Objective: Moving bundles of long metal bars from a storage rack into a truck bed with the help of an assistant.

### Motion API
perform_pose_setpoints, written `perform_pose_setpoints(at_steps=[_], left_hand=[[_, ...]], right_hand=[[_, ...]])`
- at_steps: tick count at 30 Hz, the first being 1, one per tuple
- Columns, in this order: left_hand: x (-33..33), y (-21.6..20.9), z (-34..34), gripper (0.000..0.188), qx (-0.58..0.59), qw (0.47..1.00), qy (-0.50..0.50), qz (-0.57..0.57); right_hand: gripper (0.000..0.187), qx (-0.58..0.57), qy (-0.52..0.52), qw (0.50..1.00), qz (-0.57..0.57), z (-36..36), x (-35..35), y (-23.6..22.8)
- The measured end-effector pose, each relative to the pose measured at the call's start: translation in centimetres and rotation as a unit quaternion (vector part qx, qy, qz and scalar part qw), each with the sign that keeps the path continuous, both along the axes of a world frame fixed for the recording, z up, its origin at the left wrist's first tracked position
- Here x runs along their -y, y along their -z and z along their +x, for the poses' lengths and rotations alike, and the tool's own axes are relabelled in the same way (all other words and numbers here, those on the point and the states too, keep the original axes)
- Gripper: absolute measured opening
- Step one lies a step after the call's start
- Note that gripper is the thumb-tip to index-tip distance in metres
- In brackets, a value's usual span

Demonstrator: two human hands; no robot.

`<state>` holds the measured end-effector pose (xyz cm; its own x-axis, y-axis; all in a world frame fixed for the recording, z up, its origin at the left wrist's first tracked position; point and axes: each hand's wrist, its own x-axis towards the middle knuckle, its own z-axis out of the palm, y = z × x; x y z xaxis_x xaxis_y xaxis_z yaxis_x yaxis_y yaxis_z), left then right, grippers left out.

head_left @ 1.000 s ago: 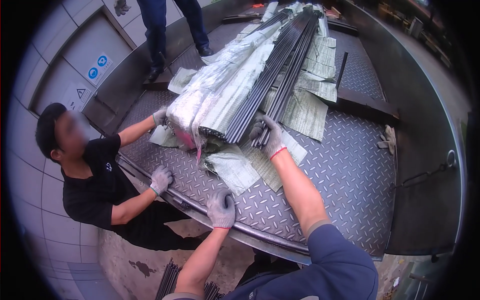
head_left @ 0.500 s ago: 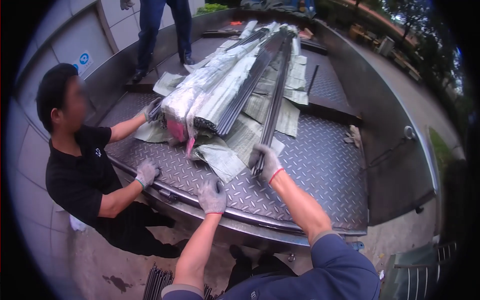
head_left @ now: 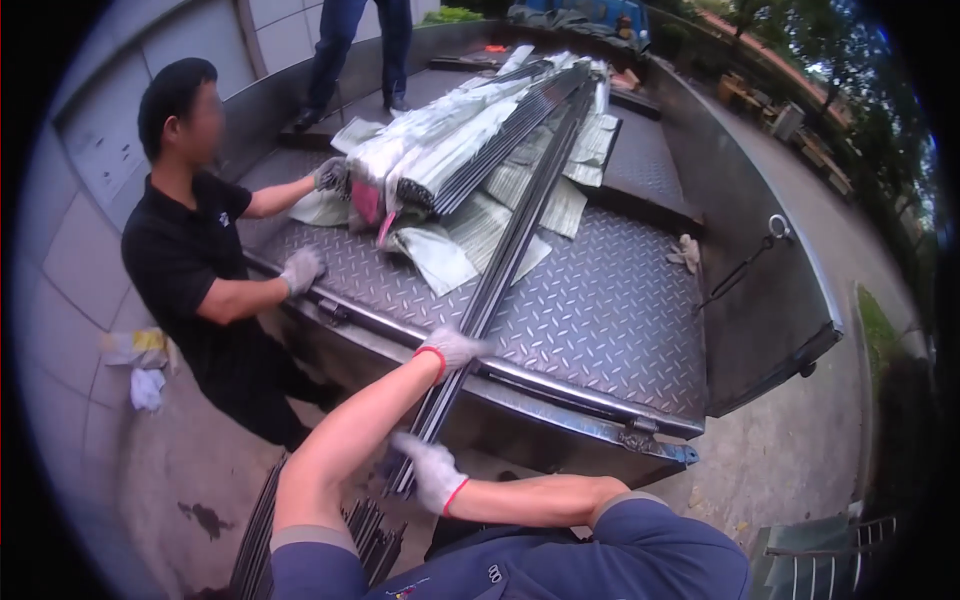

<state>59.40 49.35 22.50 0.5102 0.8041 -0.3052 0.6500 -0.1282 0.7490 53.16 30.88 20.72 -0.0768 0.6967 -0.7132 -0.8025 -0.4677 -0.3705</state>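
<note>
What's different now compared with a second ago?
The dark rods have slid off the truck bed, their near ends now past its rear edge. The right hand moved from the rods up at the pile to their lower end; the left hand, earlier resting on the bed's edge, now grips them too. The co-worker stayed at the wrapped bundle.

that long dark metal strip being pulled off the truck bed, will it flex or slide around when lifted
The metal strip is long and thin, so it probably sags if lifted unsupported. Both gloved hands, left hand and right hand, grasp the near end; the far end likely drags on the truck bed. Probably heavy.
</note>
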Motion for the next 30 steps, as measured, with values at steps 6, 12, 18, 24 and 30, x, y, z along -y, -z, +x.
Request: perform_pose_setpoints(at_steps=[6, 12, 18, 24, 30], left_hand=[[9.1, -4.0, -7.6, 0.056, 0.025, 0.987, -0.053, -0.152], [15.8, -4.0, -12.8, 0.044, -0.029, 0.994, -0.091, -0.059], [23.1, -6.4, -22.1, 0.043, 0.000, 0.989, -0.089, -0.121], [31.2, -4.6, -32.3, 0.040, -0.130, 0.986, -0.101, -0.034], [37.8, 1.6, -41.6, 0.052, -0.160, 0.976, -0.147, -0.020]], right_hand=[[0.047, -0.007, -0.171, 0.985, -0.006, -4.9, 8.1, -2.2], [0.052, 0.013, -0.298, 0.944, 0.142, -8.3, 13.8, 0.3], [0.056, 0.387, -0.635, 0.496, 0.448, -6.2, 15.7, 1.2], [0.055, 0.592, -0.284, 0.330, 0.678, 6.0, 9.4, -3.6], [0.073, 0.738, -0.314, 0.147, 0.578, 4.0, -2.2, 0.9]])
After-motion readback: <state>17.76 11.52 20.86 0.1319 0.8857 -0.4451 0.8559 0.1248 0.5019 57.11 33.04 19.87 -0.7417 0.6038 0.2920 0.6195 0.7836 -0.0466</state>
